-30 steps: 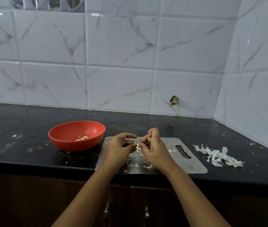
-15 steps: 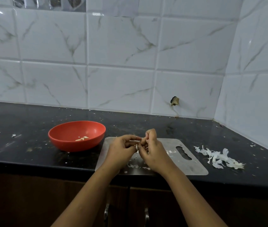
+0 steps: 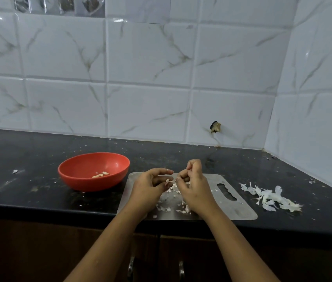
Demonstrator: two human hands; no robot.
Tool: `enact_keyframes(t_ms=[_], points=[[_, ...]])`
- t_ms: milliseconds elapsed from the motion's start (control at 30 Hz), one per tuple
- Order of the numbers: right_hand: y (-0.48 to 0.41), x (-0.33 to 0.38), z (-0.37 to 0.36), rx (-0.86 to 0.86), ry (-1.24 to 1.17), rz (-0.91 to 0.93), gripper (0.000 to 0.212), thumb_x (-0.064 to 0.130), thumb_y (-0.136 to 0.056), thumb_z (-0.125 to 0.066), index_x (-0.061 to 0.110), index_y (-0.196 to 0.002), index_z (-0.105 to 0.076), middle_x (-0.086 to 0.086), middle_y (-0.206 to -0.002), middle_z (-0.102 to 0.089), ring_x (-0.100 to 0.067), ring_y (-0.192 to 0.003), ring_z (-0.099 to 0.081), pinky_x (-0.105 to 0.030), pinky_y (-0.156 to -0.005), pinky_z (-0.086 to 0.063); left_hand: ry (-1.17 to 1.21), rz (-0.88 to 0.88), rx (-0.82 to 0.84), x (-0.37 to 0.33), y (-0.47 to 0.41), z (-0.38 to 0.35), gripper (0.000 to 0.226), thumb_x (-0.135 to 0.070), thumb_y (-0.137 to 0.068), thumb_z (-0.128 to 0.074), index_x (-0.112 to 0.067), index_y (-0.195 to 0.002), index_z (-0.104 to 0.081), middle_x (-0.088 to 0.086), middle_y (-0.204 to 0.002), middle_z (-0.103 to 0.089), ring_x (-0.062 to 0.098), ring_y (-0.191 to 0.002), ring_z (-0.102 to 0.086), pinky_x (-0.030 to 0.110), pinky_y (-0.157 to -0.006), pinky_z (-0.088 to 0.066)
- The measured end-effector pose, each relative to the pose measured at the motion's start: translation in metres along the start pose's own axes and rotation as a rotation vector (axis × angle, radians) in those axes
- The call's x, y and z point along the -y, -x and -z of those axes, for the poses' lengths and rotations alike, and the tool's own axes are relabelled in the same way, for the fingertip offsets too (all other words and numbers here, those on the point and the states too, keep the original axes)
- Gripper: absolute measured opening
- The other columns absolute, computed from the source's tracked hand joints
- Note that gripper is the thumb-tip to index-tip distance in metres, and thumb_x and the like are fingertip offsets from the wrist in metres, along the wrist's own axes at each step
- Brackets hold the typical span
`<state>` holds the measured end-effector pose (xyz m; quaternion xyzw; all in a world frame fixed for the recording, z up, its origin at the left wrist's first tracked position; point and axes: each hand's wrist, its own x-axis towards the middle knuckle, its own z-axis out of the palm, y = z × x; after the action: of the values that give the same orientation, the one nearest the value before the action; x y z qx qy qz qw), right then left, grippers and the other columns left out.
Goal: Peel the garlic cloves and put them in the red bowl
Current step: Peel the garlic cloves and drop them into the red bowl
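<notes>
Garlic clove (image 3: 168, 181) sits pinched in the fingertips of your left hand (image 3: 150, 187), just right of the red bowl (image 3: 83, 183). Half a second ago both hands were pressed together on it. Now your right hand (image 3: 194, 185) has drawn slightly away, fingers clenched; whether on torn skin, I cannot tell. That suggests the skin is coming loose. A few peeled cloves (image 3: 101, 175) lie in the bowl.

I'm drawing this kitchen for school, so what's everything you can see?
Bowl: one, red, counter, left of board.
Peeled cloves: about three, pale, in bowl.
Board: one, grey metal, counter's front edge.
Peel scraps: many, white, on board.
Peel pile: one, white, counter, right of board.
Counter: one, black, below tiles.
Tiles: many, white marbled, wall.
Cupboard doors: two, brown, under counter.
Clove: one, pale, held over board.
Left hand, right hand: one each, above board, both pinching clove.
</notes>
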<state>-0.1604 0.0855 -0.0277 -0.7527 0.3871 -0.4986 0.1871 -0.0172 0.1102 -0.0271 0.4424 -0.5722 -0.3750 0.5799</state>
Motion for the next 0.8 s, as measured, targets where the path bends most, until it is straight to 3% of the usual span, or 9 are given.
enact_keyframes(t_ms=[133, 233, 367, 500, 633, 700, 800], points=[[-0.0016, -0.0014, 0.0014, -0.024, -0.054, -0.066, 0.022, 0.003, -0.095, -0.050, 0.021, -0.106, -0.044, -0.002, -0.085, -0.063, -0.007, -0.075, -0.059, -0.014, -0.065, -0.045, 0.030, 0.002, -0.017, 0.0032, -0.0028, 0.0010, 0.036, 0.016, -0.089, -0.052, -0.009, -0.110, -0.064, 0.005, -0.110, -0.069, 0.015, -0.094, -0.070, 0.018, -0.072, -0.053], [-0.0019, -0.0020, 0.0010, -0.015, -0.065, -0.090, 0.023, 0.003, -0.097, -0.047, 0.023, -0.098, -0.057, 0.001, -0.087, -0.064, -0.002, -0.077, -0.060, -0.019, -0.072, -0.050, 0.036, -0.005, -0.046, 0.0053, -0.0039, 0.0013, 0.039, 0.015, -0.089, -0.053, -0.017, -0.107, -0.064, 0.002, -0.115, -0.067, 0.017, -0.095, -0.070, 0.021, -0.076, -0.054], [-0.0018, -0.0020, 0.0013, -0.037, -0.036, -0.107, 0.013, 0.005, -0.091, -0.063, 0.017, -0.087, -0.067, 0.004, -0.073, -0.064, 0.002, -0.065, -0.059, -0.013, -0.058, -0.046, 0.100, -0.005, -0.083, 0.0045, -0.0030, 0.0012, 0.042, 0.017, -0.087, -0.054, -0.020, -0.103, -0.063, 0.000, -0.113, -0.066, 0.023, -0.097, -0.069, 0.025, -0.079, -0.056], [-0.0009, -0.0006, 0.0026, -0.097, -0.008, -0.105, 0.009, 0.005, -0.081, -0.075, 0.012, -0.078, -0.071, 0.003, -0.067, -0.064, 0.003, -0.059, -0.057, -0.010, -0.055, -0.045, 0.112, -0.002, -0.103, -0.0014, 0.0006, 0.0018, 0.042, 0.015, -0.081, -0.064, -0.012, -0.113, -0.061, 0.000, -0.110, -0.065, 0.016, -0.083, -0.067, 0.017, -0.069, -0.056], [-0.0009, -0.0010, 0.0023, -0.062, 0.067, -0.090, 0.014, 0.004, -0.088, -0.067, 0.015, -0.088, -0.075, 0.005, -0.080, -0.071, 0.001, -0.069, -0.064, -0.010, -0.061, -0.049, 0.066, 0.009, -0.128, -0.0036, 0.0009, 0.0021, 0.049, 0.013, -0.076, -0.071, -0.013, -0.117, -0.060, 0.001, -0.108, -0.065, 0.013, -0.077, -0.067, 0.014, -0.063, -0.054], [-0.0014, -0.0027, 0.0009, -0.048, 0.109, -0.089, 0.020, 0.005, -0.092, -0.061, 0.018, -0.095, -0.075, 0.007, -0.085, -0.072, -0.008, -0.073, -0.068, -0.017, -0.064, -0.054, 0.012, 0.009, -0.150, -0.0032, 0.0005, 0.0030, 0.051, 0.009, -0.075, -0.074, -0.015, -0.118, -0.060, 0.000, -0.108, -0.066, 0.012, -0.077, -0.068, 0.015, -0.065, -0.055], [-0.0032, -0.0029, -0.0006, -0.088, 0.116, -0.103, 0.009, 0.011, -0.088, -0.068, 0.019, -0.087, -0.073, 0.004, -0.071, -0.070, -0.006, -0.061, -0.065, -0.018, -0.058, -0.053, -0.086, 0.007, -0.177, -0.0006, -0.0016, 0.0042, 0.056, 0.003, -0.073, -0.078, -0.019, -0.120, -0.058, -0.004, -0.106, -0.066, 0.011, -0.077, -0.068, 0.019, -0.071, -0.057]])
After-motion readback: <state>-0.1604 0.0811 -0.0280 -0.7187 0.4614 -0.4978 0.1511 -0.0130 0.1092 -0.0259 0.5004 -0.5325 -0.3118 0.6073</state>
